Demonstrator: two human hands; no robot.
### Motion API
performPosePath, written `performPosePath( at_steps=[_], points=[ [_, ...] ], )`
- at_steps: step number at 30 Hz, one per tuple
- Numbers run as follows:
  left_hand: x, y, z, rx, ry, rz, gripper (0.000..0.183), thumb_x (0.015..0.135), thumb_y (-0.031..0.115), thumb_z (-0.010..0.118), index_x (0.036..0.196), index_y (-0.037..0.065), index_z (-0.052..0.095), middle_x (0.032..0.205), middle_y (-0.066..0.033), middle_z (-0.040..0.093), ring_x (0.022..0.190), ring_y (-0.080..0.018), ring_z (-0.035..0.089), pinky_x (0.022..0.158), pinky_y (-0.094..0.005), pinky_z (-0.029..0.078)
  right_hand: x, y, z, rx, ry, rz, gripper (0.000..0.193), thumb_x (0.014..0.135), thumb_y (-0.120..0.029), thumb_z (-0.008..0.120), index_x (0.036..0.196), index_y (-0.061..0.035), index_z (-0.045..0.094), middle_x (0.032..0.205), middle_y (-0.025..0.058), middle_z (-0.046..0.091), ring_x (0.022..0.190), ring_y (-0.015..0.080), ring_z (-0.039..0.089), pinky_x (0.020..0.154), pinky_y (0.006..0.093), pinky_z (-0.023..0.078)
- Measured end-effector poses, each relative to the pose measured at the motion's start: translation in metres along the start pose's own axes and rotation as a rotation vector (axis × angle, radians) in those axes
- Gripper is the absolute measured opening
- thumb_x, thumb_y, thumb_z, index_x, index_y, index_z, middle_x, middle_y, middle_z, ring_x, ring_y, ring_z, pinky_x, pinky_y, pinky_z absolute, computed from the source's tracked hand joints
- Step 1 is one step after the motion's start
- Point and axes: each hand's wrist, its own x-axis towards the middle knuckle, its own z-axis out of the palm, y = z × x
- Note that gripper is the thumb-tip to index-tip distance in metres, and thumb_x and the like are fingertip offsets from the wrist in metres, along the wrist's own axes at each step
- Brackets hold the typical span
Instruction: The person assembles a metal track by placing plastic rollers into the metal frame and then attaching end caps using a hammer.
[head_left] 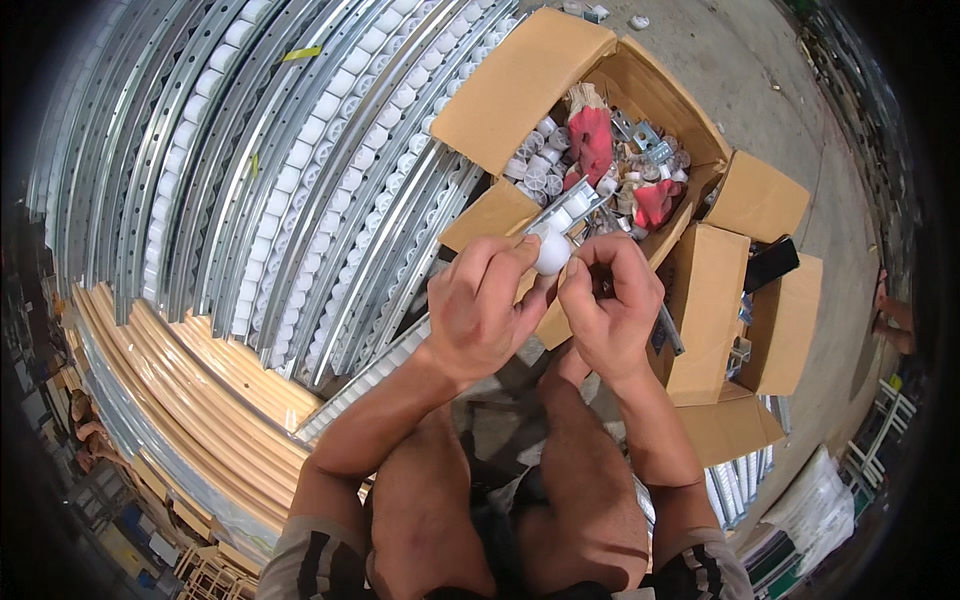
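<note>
Between my two hands is a small white plastic roller (553, 252), just above a metal roller track (572, 207) that slants from lower left to upper right. My left hand (478, 308) is closed, its thumb and fingers pinching the roller's left side. The fingers of my right hand (612, 300) are bent into a pinch at the roller's right edge; whatever lies between those fingertips is too small to make out. Just beyond the hands, an open cardboard box (700, 125) contains loose white rollers (540, 165), metal brackets (652, 145) and red-and-white work gloves (590, 135).
Many metal roller tracks (330, 150) lie side by side at the left, above a stack of beige tubes (200, 390). A second open carton (710, 300) stands at the right, with a dark phone-like slab (772, 263) on its edge. Concrete floor (850, 200) extends beyond.
</note>
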Motion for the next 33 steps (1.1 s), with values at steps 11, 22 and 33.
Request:
performPosePath(
  at_steps=[11,22,33],
  points=[
    [0.008,-0.007,-0.005,-0.074,-0.017,-0.298,0.032,0.071,0.008,0.088,0.095,0.002,0.068,0.089,-0.0114,0.067,0.078,-0.0213,0.068,0.064,-0.0305,0.054,0.003,-0.014,-0.01,0.22,-0.242,-0.196,0.012,0.079,0.003,0.067,0.084,-0.0034,0.058,0.07,0.0057,0.056,0.06,0.0151,0.054,0.054,0.0297,0.044],
    [0.0,-0.016,-0.003,-0.118,0.068,-0.014,0.046,0.068,-0.005,0.084,0.108,0.003,0.064,0.102,-0.0166,0.069,0.088,-0.0287,0.07,0.074,-0.0332,0.057,0.023,0.002,-0.012,0.674,0.032,0.385,0.021,0.092,-0.001,0.064,0.112,0.0019,0.06,0.098,0.0056,0.061,0.076,0.0079,0.055,0.065,0.0221,0.046],
    [-0.001,-0.014,-0.001,-0.054,0.053,0.089,0.045,0.066,-0.008,0.082,0.107,0.002,0.066,0.105,-0.0162,0.068,0.089,-0.028,0.068,0.073,-0.0333,0.057,0.005,-0.002,-0.008,0.644,-0.232,0.548,0.01,0.091,-0.007,0.069,0.096,0.0006,0.066,0.084,-0.0032,0.063,0.074,0.0028,0.053,0.065,0.0203,0.044]
  ],
)
